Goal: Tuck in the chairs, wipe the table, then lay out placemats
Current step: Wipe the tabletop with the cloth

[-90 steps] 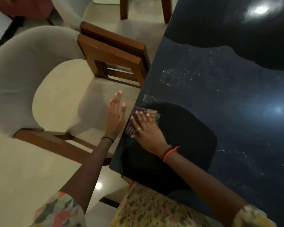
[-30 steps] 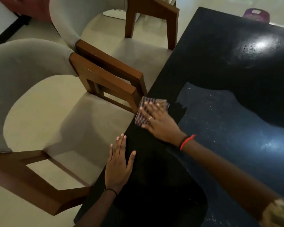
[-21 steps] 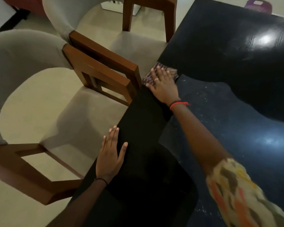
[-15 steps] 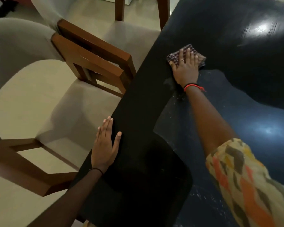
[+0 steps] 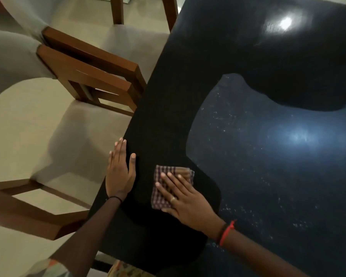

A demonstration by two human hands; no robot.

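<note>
A glossy black table (image 5: 258,176) fills the right side of the view, with pale specks and smears across its middle. My right hand (image 5: 185,198) lies flat with straight fingers on a folded checked cloth (image 5: 169,183), pressing it to the tabletop near the left edge. My left hand (image 5: 120,172) rests flat and open on that left edge, just beside the cloth. Two grey-cushioned chairs with brown wooden frames stand along the table's left side: a near chair (image 5: 54,136) and a far chair (image 5: 100,48), their seats partly under the table.
Pale tiled floor (image 5: 12,246) shows around the chairs at the left. Wooden legs of a third chair (image 5: 116,11) stand at the top. Ceiling lights reflect in the tabletop at the upper right.
My right hand has drawn the cloth back from the far part of the table to a spot near my left hand. My left hand stays on the table edge.
</note>
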